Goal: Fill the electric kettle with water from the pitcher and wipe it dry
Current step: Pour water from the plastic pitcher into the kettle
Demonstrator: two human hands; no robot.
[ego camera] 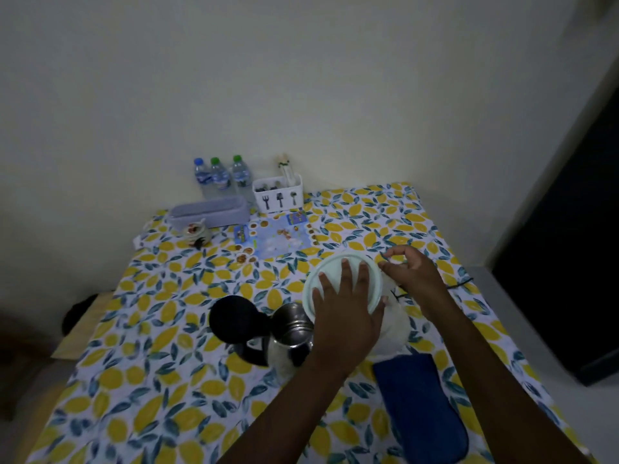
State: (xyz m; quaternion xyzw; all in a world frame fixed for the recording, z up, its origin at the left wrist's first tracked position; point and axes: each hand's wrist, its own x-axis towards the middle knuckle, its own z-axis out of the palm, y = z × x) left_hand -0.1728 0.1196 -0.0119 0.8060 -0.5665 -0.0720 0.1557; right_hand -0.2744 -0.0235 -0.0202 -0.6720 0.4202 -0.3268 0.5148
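left hand (345,316) flat on pitcher lid (335,266)

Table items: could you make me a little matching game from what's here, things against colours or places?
Things:
1. kettle
2. folded cloth
3. pitcher lid
4. water bottles

Descriptions:
A. dark blue, near table edge
B. under the left hand
C. lid open, steel inside
D. against the far wall

Pairs: 1-C, 2-A, 3-B, 4-D
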